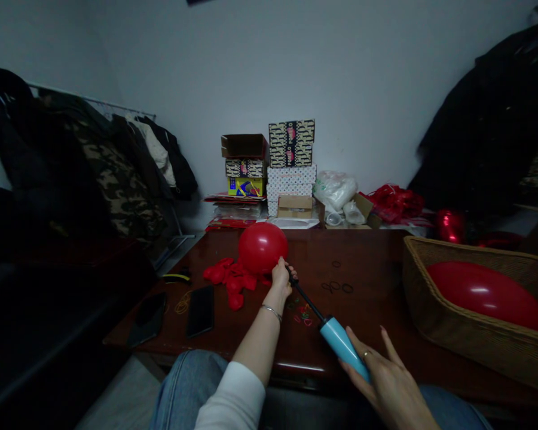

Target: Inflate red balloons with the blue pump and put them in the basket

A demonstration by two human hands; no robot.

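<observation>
My left hand [281, 278] pinches the neck of a partly inflated red balloon [262, 246] onto the black nozzle of a hand pump, above the dark red table [367, 251]. Lower down, my right hand [388, 382] grips the pump's blue barrel [343, 347], with some fingers spread. A pile of flat red balloons [228, 279] lies just left of the inflated one.
A wicker basket [434, 322] at the right holds a large inflated red balloon [486, 292]. Two dark phones [200, 310] lie at the table's left. Rubber bands [336, 286] are scattered mid-table. Stacked boxes [291, 167] and bags stand against the far wall; coats hang at the left.
</observation>
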